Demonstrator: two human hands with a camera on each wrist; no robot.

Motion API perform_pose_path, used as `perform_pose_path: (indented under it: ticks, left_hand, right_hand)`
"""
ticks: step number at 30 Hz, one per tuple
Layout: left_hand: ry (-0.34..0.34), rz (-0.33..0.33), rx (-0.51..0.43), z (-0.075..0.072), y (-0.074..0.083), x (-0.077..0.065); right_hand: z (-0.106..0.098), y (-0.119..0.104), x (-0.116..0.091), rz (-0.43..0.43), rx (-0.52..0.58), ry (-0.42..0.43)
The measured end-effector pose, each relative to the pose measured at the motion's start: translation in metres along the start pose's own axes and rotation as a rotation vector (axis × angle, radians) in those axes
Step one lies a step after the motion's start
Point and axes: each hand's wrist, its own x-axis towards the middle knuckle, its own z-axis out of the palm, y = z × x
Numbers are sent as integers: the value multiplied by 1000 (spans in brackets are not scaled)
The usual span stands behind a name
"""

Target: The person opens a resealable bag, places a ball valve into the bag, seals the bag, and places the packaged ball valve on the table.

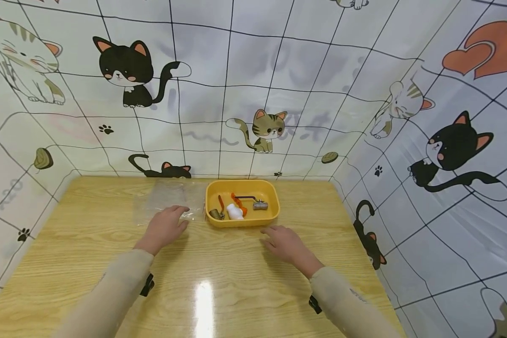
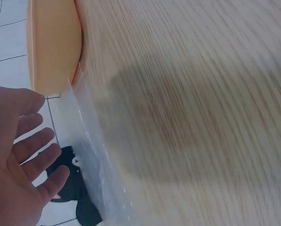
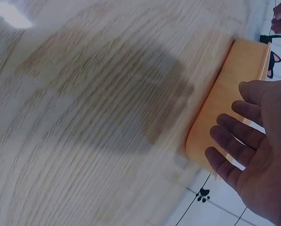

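1. Over the table (image 1: 241, 267), the left hand (image 1: 164, 228) and right hand (image 1: 282, 242) hover well apart, fingers loosely parted, holding nothing.
2. Between them, just ahead of the right hand, sits the yellow tray (image 1: 244, 224), containing a white piece (image 1: 234, 212) and a blue-handled metal valve (image 1: 260, 205).
3. Beside the tray, just past the left hand, lies clear plastic sheeting (image 1: 169, 193).
4. Behind hangs a cat-patterned curtain (image 1: 207, 103).

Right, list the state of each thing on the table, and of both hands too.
Left hand: empty, fingers relaxed.
Right hand: empty, fingers relaxed.
Yellow bin: upright, open-topped, holding parts.
Clear plastic: spread out left of the bin.
White part: lying in the bin.
Orange part: in the bin beside the white part; contact unclear.
Blue-handled fitting: in the bin.
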Motion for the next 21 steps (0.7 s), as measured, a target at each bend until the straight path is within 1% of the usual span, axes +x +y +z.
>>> perform_pose_path:
  ticks: [3,8,11,14,17,21]
  left_hand:
    - [-6,-22,-31,8,3,8]
    - [-21,-35,-45,26,6,23]
    - [-31,-60,-65,36,11,33]
    - [-36,-96,-59,44,15,41]
    - [-43,-119,-23,50,18,45]
    - [-79,-153,-1,55,21,44]
  right_hand:
    - [4,-8,5,-46,-13,-6]
    - [9,-17,10,-115,-10,6]
    - [12,-22,13,-153,-4,8]
    - [15,-26,15,-171,-1,-7]
    - [20,-29,17,-177,-3,-21]
    - [26,-32,17,-181,-9,-28]
